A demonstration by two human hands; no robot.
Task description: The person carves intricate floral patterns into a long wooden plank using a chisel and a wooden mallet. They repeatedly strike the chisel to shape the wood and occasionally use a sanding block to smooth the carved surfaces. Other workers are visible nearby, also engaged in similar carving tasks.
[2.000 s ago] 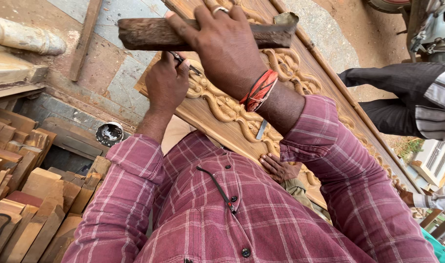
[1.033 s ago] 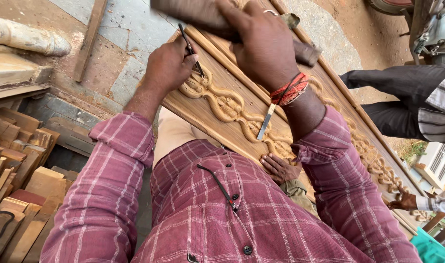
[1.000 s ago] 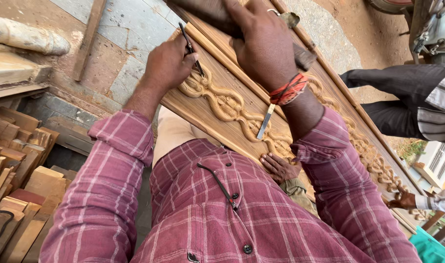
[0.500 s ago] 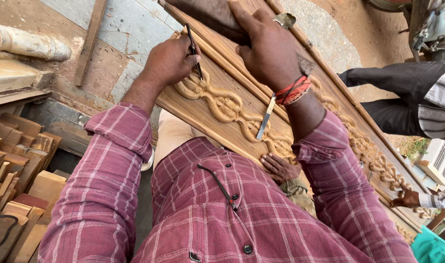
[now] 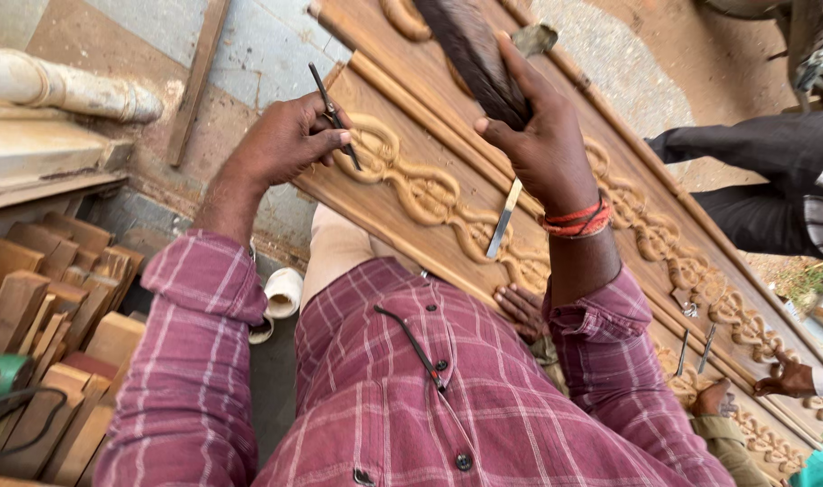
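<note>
Left hand (image 5: 285,142) clamped on a thin dark chisel (image 5: 333,114), tip on the looped carving of the long wooden panel (image 5: 411,135), right hand (image 5: 538,135) well apart, gripping a dark wooden mallet (image 5: 470,54) raised above the panel, a loose flat chisel (image 5: 503,219) lying on the carving below it.

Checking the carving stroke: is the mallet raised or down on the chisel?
Raised. The right hand holds the mallet above the panel, apart from the chisel in the left hand.
</note>
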